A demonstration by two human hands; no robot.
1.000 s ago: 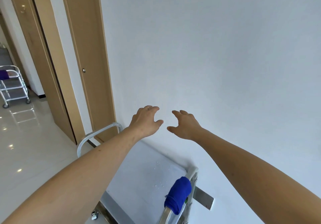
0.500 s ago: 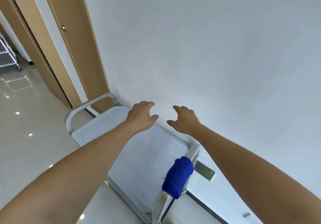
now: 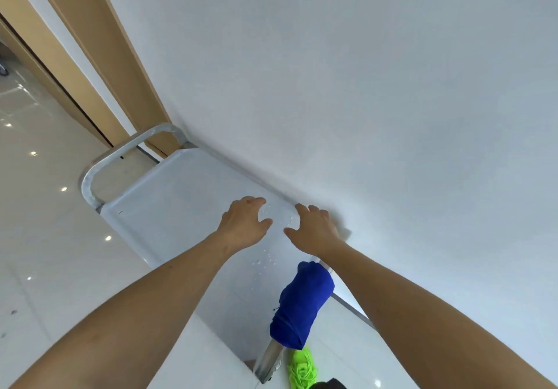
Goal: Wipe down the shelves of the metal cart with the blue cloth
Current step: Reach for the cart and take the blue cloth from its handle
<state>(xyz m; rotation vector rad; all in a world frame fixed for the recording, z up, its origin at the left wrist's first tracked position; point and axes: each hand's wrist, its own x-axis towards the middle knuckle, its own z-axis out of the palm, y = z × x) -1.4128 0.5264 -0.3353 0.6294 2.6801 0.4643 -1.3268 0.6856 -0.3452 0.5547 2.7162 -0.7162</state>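
Observation:
The metal cart's top shelf stands against the white wall, with small water drops near its middle. A blue cloth hangs over the cart's near handle bar. My left hand hovers over the shelf with fingers spread and curled, holding nothing. My right hand is beside it near the shelf's wall edge, also empty with fingers apart. Both hands are beyond the cloth and apart from it. The lower shelves are hidden.
The cart's far handle bar curves at the left end. A wooden door frame stands behind it. The white wall runs along the cart's right side. Glossy tiled floor lies to the left. A neon green shoe shows at the bottom.
The view has tilted down, bringing more of the cart's top shelf into sight. Both hands have stayed open and have lowered toward the shelf. The cloth has not moved.

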